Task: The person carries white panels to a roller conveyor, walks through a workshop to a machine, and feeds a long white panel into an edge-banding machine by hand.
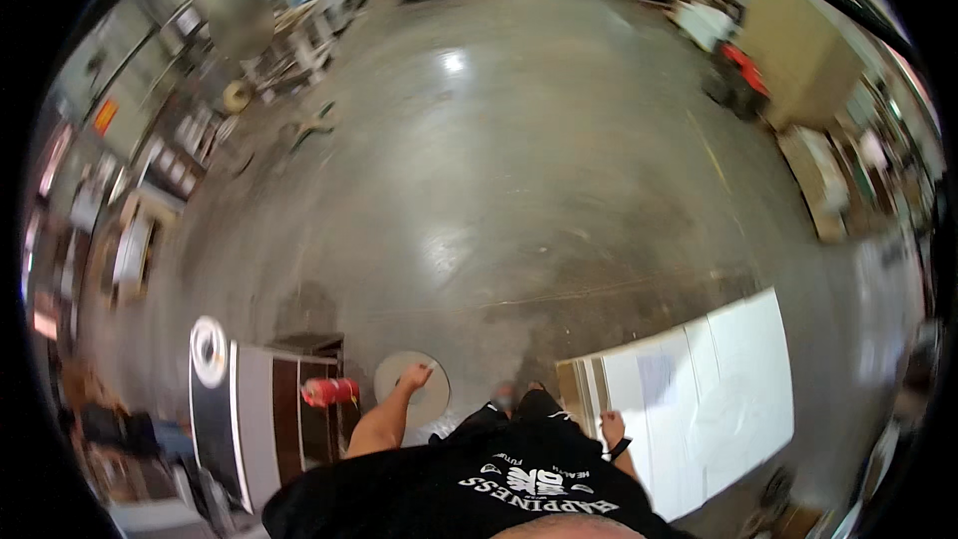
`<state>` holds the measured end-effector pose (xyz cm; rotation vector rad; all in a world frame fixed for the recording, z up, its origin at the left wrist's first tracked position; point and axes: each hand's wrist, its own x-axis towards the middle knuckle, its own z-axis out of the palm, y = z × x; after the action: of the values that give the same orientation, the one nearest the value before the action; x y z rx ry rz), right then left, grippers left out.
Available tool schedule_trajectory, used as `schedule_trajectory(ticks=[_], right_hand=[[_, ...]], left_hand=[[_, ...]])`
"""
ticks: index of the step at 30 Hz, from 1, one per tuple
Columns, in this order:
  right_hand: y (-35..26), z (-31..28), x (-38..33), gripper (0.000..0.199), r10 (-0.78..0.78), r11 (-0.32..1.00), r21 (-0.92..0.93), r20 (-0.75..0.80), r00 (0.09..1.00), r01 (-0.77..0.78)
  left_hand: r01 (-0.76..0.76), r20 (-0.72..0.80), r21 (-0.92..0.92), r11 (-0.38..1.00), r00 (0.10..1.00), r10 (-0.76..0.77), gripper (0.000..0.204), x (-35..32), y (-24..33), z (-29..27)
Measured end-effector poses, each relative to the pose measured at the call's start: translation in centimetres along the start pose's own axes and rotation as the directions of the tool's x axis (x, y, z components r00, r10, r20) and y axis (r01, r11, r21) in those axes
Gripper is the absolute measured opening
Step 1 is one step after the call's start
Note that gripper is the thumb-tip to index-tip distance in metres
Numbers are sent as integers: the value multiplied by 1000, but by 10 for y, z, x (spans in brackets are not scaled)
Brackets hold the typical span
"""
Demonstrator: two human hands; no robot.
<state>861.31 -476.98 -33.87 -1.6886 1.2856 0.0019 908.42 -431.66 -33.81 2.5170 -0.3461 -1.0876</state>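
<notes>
My left hand (414,376) is held out in front of me, above a round pale disc (434,401). Its fingers are closed, and a small whitish bit shows at their tips, too small to name. A red cylinder (327,392) lies to the left of that forearm. My right hand (613,427), with a dark band at the wrist, hangs by the near left edge of a stack of large white panels (714,379). Its fingers look curled, but they are small and blurred. Whether they touch the panels I cannot make out.
At my left stands a dark and grey cabinet-like unit (257,419) with a white ring-shaped roll (209,350) on its far end. A red and black machine (736,80) stands far right beside a tall tan board (798,55). Along the left wall, a green-handled item (311,127) lies on the concrete floor (519,190).
</notes>
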Motion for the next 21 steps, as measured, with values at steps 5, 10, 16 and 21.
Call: schedule_trajectory(ticks=[5, 10, 16, 21], right_hand=[[2, 32, 104, 29, -166, 937, -279, 172, 971, 210], [-110, 63, 162, 24, 35, 997, -72, 391, 920, -7], [-186, 45, 245, 23, 135, 972, 122, 409, 902, -201], [-251, 27, 337, 25, 90, 953, 229, 406, 910, -197]], left_hand=[[-178, -8, -267, 947, 983, 183, 45, 61, 179, -1], [-340, -73, -262, 903, 940, 333, 46, 59, 223, 40], [75, -56, -294, 953, 994, -95, 41, 104, 190, -34], [298, -215, -313, 902, 903, -373, 44, 131, 163, -111]])
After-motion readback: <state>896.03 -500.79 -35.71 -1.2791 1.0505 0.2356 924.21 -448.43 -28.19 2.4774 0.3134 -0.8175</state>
